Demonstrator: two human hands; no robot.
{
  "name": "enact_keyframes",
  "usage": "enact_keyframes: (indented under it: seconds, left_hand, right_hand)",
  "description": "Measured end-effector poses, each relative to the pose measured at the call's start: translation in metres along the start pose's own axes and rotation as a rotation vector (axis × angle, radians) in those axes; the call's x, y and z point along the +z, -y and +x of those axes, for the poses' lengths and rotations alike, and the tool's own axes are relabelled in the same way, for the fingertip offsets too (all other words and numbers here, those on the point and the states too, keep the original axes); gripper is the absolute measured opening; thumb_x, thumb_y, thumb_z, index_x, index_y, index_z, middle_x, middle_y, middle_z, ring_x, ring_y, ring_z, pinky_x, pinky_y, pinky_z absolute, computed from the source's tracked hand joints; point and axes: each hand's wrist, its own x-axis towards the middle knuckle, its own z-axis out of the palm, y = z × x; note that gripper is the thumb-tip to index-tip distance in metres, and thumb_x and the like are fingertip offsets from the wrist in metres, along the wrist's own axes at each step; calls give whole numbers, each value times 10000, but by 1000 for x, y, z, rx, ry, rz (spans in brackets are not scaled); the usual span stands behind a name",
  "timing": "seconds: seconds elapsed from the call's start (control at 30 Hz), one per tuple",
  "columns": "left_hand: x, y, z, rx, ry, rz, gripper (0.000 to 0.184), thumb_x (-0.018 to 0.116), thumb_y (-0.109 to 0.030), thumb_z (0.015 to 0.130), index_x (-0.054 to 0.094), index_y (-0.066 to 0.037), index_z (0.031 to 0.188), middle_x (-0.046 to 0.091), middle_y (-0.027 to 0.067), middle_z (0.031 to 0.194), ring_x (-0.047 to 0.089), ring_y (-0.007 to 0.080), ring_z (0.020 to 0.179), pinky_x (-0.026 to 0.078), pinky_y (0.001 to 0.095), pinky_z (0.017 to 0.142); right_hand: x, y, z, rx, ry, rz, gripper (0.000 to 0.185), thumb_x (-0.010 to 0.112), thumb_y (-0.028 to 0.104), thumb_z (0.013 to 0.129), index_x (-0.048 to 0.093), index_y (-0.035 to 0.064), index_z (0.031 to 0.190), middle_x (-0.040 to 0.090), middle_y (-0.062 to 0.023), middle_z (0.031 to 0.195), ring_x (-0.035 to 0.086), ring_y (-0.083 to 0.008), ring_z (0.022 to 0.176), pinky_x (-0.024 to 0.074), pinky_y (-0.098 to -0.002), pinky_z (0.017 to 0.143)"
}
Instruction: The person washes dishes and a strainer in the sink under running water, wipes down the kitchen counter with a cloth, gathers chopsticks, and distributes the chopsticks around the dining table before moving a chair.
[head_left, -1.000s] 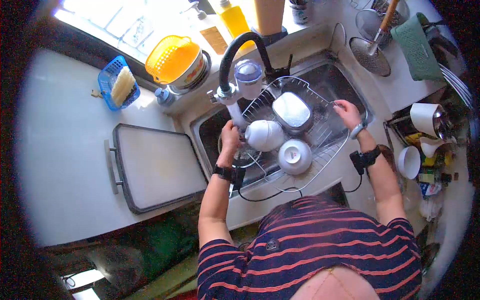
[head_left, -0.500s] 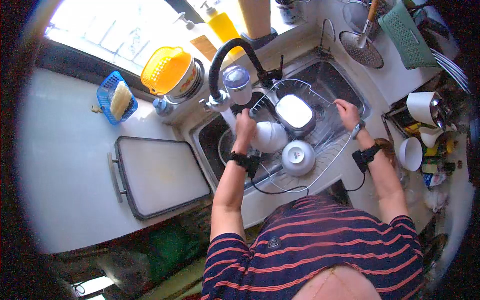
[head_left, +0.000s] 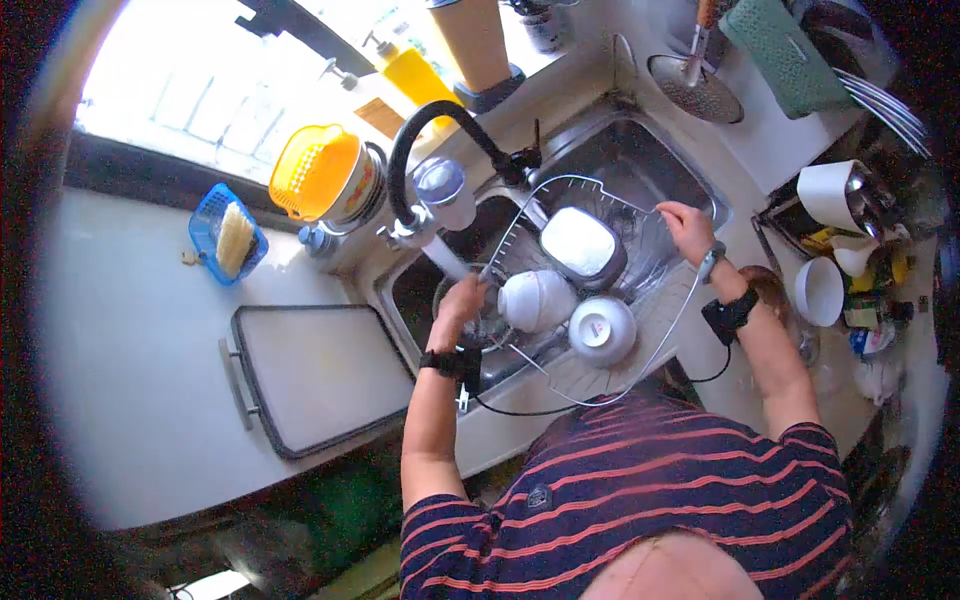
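A wire dish rack (head_left: 572, 178) is held between my two hands over the double sink (head_left: 648, 150). My left hand (head_left: 460, 302) is closed round its left rim, close to the tap. At the opposite rim, my right hand (head_left: 686, 232) grips the wire with bent fingers. Inside the rack sit a white rectangular dish (head_left: 578, 242), nested white bowls (head_left: 535, 301) lying on their side, and an upturned bowl (head_left: 603, 331) nearest my body. My left fingertips are partly hidden.
A black curved faucet (head_left: 402, 165) with a filter (head_left: 443, 190) arches beside my left hand. Left of the sink lies a framed board (head_left: 325, 370); a blue basket (head_left: 215, 240) and orange colander (head_left: 320, 172) stand behind. A bowl (head_left: 820, 292) and utensils crowd the right counter.
The rack has shifted slightly toward my body with the dishes in it. My left hand has moved left and nearer to me, still on the rim. The head view has also shifted.
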Motion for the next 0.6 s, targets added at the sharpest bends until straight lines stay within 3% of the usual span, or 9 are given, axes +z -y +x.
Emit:
enact_keyframes:
  seconds: [0.03, 0.1, 0.13, 0.2, 0.27, 0.33, 0.4, 0.53, 0.6]
  left_hand:
    - [-8, -14, -5, 8, 3, 9, 220, 450, -215, 829, 479, -5, 887, 576, 198, 869, 548, 366, 857, 426, 426, 737]
    - [-17, -45, -13, -13, -348, 252, 153, 473, -155, 787, 495, -24, 861, 577, 175, 848, 557, 344, 823, 440, 408, 709]
    - [-19, -57, -11, -7, -346, 256, 153, 473, -155, 787, 495, -24, 861, 577, 175, 848, 557, 344, 823, 440, 408, 709]
    - [-19, -84, -1, 334, -543, 312, 165, 496, -133, 750, 497, -67, 901, 553, 163, 805, 521, 339, 747, 439, 421, 639]
    - [-13, -121, -3, 553, -483, 306, 244, 503, -132, 742, 500, -78, 980, 547, 144, 817, 511, 329, 799, 430, 421, 677]
    - [0, -159, -12, 672, -185, 258, 300, 500, -132, 757, 483, -75, 1052, 542, 147, 892, 498, 328, 858, 417, 416, 742]
    - [34, -174, -13, 1066, -360, 169, 334, 510, -168, 769, 473, -72, 1087, 518, 169, 968, 486, 325, 905, 404, 407, 784]
    - [17, -168, 12, 859, -284, 241, 432, 508, -236, 795, 408, -29, 1161, 487, 212, 1035, 470, 354, 967, 389, 406, 835]
    - [18, -146, 41, 723, -483, 150, 416, 496, -212, 795, 404, -2, 1141, 486, 214, 1027, 478, 365, 946, 402, 420, 814]
  right_hand:
    - [-1, 0, 0, 0, 10, -22, 212, 509, 195, 803, 612, 53, 922, 613, -131, 889, 597, -276, 809, 465, -338, 705]
    - [-4, 4, 0, 11, 18, -22, 212, 507, 194, 804, 611, 54, 925, 612, -132, 892, 596, -279, 811, 465, -340, 707]
    - [-5, 5, 0, 14, 37, -21, 212, 506, 193, 805, 610, 54, 927, 611, -133, 895, 595, -283, 813, 464, -342, 709]
    - [-3, 2, 1, 10, 26, -21, 212, 510, 189, 799, 608, 52, 926, 609, -136, 895, 593, -290, 818, 464, -349, 714]
    - [-2, 4, 3, -65, 13, 14, 203, 513, 174, 791, 608, 49, 921, 607, -142, 895, 589, -296, 823, 464, -355, 717]
    - [-5, 12, 2, -59, 11, 21, 194, 513, 157, 786, 608, 46, 914, 607, -150, 880, 591, -301, 811, 468, -356, 708]
    - [-8, 17, 2, -45, 8, 14, 190, 513, 147, 786, 607, 45, 916, 608, -152, 864, 594, -302, 799, 472, -354, 696]
    - [-5, 9, 2, -47, -2, 41, 188, 516, 148, 785, 607, 47, 916, 607, -155, 855, 596, -303, 789, 474, -353, 686]
    - [-3, 6, 1, -76, -23, 39, 183, 516, 147, 786, 608, 50, 911, 604, -157, 856, 595, -304, 783, 473, -356, 679]
